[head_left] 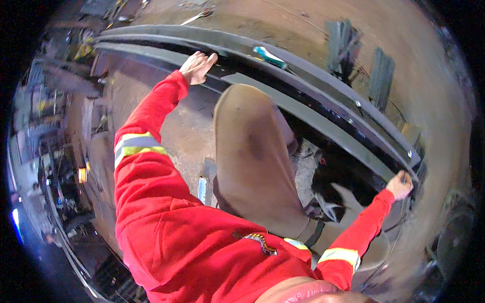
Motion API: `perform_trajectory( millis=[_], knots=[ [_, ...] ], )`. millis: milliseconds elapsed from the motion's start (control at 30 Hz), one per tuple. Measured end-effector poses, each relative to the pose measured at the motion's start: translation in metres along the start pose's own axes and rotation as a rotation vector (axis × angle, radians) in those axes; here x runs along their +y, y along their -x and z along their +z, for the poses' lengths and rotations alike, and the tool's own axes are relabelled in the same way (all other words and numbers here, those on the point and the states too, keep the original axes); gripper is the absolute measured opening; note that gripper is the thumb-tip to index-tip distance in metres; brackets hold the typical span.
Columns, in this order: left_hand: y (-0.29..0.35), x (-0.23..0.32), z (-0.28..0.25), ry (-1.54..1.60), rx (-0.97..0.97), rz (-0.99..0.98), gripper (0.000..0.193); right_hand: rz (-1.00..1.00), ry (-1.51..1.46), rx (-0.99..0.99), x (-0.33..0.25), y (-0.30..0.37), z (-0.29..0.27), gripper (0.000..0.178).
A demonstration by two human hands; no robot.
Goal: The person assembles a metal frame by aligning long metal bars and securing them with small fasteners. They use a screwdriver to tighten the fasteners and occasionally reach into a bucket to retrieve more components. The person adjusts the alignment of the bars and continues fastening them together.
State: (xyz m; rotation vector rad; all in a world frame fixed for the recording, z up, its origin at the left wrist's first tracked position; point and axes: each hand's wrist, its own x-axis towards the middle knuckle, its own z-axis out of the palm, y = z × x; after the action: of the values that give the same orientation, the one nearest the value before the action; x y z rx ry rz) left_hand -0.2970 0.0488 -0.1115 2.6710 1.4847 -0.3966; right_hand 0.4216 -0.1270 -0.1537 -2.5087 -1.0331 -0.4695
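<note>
A long dark grey steel channel beam [303, 112] lies across in front of me, bent into an arc by the lens. My left hand [198, 68] is at its near edge, left of my raised knee, with fingers curled and thumb stretched over the dark trough. What the fingers hold, if anything, is hidden. Far to the right, my right hand [400, 185] is closed in a fist at the beam's right end. A small dark spot shows in that fist, too small to name. Between the hands, a teal and white hand-sized object [270, 57] rests on the beam.
Beyond the beam stand grey metal pieces [341, 48] and another ribbed grey piece [381, 78] on the brown floor. A flat pale tool [194, 18] lies at the far left. My brown-trousered knee [247, 126] is close to the beam. Cluttered equipment fills the left side.
</note>
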Motion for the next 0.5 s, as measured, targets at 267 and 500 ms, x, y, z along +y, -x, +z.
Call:
perform_trajectory(
  millis=[267, 500],
  knots=[
    [0.020, 0.033, 0.023, -0.130, 0.022, -0.033, 0.056, -0.119, 0.052, -0.061, -0.019, -0.002, 0.009, 0.023],
    [-0.009, 0.091, -0.033, 0.278, 0.078, 0.075, 0.032, 0.062, -0.058, -0.136, -0.006, 0.000, 0.009, 0.026]
  ],
)
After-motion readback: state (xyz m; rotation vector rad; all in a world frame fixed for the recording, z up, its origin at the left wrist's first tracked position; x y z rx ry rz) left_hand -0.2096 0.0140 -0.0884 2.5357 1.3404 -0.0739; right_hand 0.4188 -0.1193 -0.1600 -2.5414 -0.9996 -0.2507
